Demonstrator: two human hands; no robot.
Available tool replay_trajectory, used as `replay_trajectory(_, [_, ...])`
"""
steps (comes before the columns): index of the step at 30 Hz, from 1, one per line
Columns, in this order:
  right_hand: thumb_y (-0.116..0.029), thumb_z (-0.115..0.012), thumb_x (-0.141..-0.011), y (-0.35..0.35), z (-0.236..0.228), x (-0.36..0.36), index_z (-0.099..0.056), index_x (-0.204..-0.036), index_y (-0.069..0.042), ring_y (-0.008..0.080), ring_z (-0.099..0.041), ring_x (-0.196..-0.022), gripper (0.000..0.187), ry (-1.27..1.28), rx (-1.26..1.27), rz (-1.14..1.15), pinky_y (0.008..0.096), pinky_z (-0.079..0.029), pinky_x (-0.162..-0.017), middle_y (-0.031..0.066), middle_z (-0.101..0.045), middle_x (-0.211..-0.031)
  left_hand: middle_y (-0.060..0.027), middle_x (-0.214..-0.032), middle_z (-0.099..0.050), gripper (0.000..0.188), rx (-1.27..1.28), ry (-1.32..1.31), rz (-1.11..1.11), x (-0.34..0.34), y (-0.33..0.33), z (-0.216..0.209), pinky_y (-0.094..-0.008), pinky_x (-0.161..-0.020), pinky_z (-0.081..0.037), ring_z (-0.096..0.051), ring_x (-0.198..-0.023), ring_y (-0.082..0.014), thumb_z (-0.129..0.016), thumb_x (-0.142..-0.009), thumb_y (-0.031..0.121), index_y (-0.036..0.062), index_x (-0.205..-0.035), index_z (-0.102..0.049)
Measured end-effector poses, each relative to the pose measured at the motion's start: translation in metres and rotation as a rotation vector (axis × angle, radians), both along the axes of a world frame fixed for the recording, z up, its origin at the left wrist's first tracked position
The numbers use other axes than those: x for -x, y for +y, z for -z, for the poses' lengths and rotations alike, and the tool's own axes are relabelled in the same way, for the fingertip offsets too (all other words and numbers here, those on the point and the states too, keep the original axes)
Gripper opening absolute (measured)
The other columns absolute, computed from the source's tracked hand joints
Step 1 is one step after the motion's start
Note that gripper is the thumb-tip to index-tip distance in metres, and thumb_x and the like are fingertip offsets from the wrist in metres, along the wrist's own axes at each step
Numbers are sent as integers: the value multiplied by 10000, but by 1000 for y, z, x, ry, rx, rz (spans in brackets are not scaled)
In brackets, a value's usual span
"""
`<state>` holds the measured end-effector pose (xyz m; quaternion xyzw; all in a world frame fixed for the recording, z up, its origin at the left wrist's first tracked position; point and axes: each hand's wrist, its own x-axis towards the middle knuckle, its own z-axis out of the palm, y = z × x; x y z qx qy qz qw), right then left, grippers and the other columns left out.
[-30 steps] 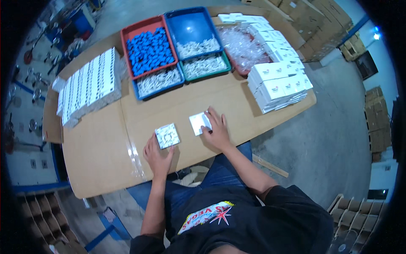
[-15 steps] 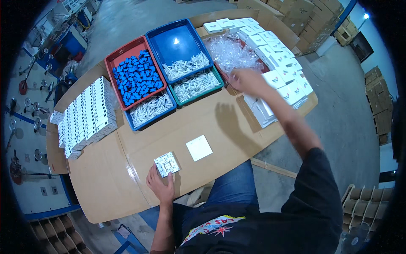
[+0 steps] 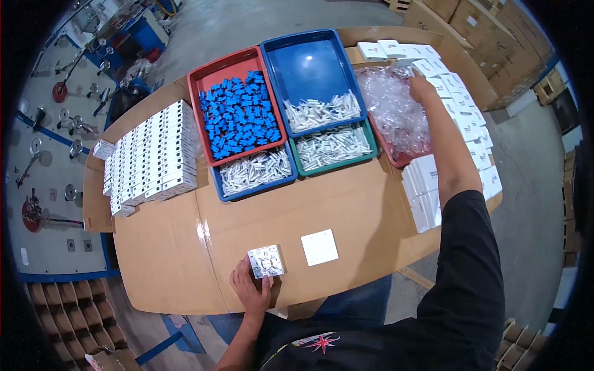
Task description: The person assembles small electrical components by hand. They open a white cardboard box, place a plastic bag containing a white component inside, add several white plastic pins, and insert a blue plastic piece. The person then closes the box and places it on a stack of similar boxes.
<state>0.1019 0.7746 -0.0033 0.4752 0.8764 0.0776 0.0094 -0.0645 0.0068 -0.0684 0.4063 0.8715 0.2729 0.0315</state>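
Note:
My left hand [image 3: 252,290] holds a white square unit [image 3: 266,261] on the cardboard-covered table, fingers along its left side and thumb at its near edge. Molded ribs and small fittings show on the unit's upper face. Just right of it, apart, lies a flat white square plate [image 3: 320,247]. My right arm stretches far forward, and my right hand [image 3: 422,90] is over the right edge of a heap of clear plastic bags [image 3: 393,105], beside stacked white boxes [image 3: 455,93]. The fingers of that hand are partly hidden, and anything in them cannot be made out.
A red tray [image 3: 193,93] carries blue pieces. A large blue tray [image 3: 303,59] and a green tray [image 3: 370,156] hold small white packets, as does another blue tray [image 3: 218,185]. Rows of white units [image 3: 151,157] stand at the left. Cardboard [image 3: 161,260] covers the table.
My right hand has moved farther forward across the plastic bags, from their near side to their far right edge. My left hand stays on the square unit. The whole view has shifted.

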Motion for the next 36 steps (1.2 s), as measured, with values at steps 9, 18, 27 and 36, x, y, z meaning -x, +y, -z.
replay_trajectory(9, [-78,-502,-897,60,42,3,-699,-1171,35,408,-640,-1193,357,84,104,12,497,-513,-1019,256,-595,-1376,-192,-1451,-525,739,50,0,2,-1,1,1,-553,-1180,-238,-438,-1396,-371,-678,-883,355,-13,-1474,-433])
replay_trajectory(18, [-152,-626,-870,11,-14,0,-732,-1043,52,419,-691,-1063,288,204,147,69,493,-533,-911,290,-711,-1075,-181,-1471,-514,730,35,-13,7,-2,1,-10,-539,-1179,-236,-434,-1386,-371,-681,-877,312,-1,-1486,-425])
replay_trajectory(27, [-227,-776,-816,-47,-92,-43,-760,-936,2,320,-733,-835,259,725,14,-99,409,-560,-780,193,-753,-938,-177,-1432,-534,689,-55,-6,16,-4,4,-9,-508,-1171,-247,-446,-1361,-359,-689,-872,238,19,-1477,-443])
replay_trajectory(36, [-33,-686,-919,-340,-122,-32,-652,-1150,3,119,-668,-805,237,1085,869,-223,250,-544,-662,49,-680,-958,-131,-1253,-611,321,-574,-482,-227,7,7,4,-399,-1041,-446,-573,-1177,-257,-630,-976,106,-12,-1270,-580])
